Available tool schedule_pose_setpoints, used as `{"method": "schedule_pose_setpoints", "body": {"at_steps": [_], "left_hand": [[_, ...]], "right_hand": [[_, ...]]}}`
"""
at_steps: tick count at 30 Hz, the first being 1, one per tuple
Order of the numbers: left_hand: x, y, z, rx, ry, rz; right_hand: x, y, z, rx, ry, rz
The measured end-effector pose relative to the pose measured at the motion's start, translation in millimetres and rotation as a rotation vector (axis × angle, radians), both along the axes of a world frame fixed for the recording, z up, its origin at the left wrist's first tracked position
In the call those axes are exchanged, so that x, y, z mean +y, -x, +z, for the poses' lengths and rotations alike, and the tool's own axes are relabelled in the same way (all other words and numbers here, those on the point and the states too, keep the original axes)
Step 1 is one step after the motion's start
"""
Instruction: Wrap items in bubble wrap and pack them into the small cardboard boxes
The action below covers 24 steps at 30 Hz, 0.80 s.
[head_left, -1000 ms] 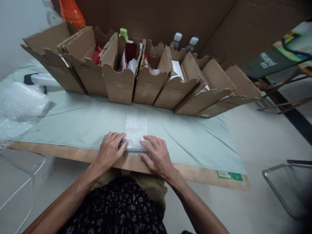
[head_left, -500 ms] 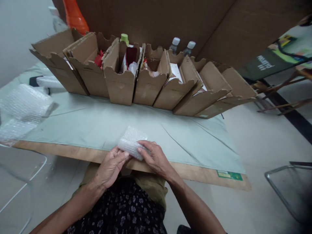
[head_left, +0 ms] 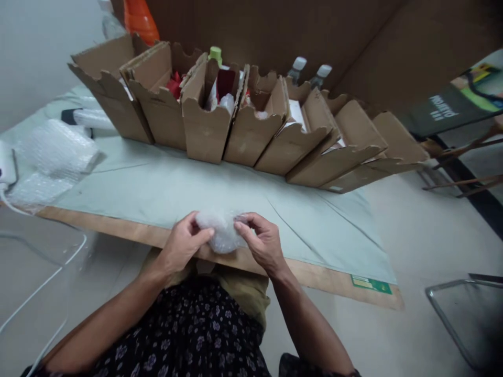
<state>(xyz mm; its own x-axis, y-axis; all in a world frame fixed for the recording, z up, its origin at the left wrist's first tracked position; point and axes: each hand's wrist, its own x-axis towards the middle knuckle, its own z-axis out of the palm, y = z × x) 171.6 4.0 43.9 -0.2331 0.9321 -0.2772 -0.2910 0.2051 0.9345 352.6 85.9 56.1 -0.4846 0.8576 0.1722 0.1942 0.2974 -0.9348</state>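
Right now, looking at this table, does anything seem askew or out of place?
Yes: the right-end boxes in the cardboard row lean over sideways, nearly flat, while the middle boxes stand upright. Nothing looks spilled. The left hand and right hand grip a bubble-wrap bundle at the table edge.

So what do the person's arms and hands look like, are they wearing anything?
The left arm and right arm are bare, with no long sleeves. The left hand and right hand have no gloves, and I can see no rings or watch. The clothes below are black with tiny purple flowers.
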Motion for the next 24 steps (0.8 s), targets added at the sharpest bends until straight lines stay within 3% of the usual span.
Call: {"method": "schedule_pose_setpoints", "body": {"at_steps": [3,5,9,11,15,17,19,21,24], "left_hand": [[21,4,0.4,0.347,-0.044,0.065],[35,4,3.3,0.500,-0.058,0.117],[57,-3,9.6,0.550,-0.125,0.143],[66,-8,10.6,0.503,-0.166,0.073],[90,-13,10.9,0.535,-0.223,-0.033],[107,-15,13.7,0.646,-0.275,-0.160],[126,-19,19.3,0.806,-0.335,-0.310],[143,-26,26.2,0.983,-0.361,-0.348],[163,-40,33.0,1.181,-0.397,-0.318]], "right_hand": [[-11,13,-5.1,-0.102,-0.278,-0.045],[-13,19,-12.7,-0.168,-0.385,-0.043],[1,24,-32.2,-0.237,-0.466,-0.115],[15,22,-38.6,-0.186,-0.417,-0.195],[38,16,-40.6,0.075,-0.134,-0.286],[43,12,-38.9,0.149,-0.034,-0.266],[45,6,-36.3,0.113,-0.031,-0.260],[44,-2,-32.0,0.014,-0.143,-0.356],[33,-14,-18.8,-0.138,-0.441,-0.512]]}}
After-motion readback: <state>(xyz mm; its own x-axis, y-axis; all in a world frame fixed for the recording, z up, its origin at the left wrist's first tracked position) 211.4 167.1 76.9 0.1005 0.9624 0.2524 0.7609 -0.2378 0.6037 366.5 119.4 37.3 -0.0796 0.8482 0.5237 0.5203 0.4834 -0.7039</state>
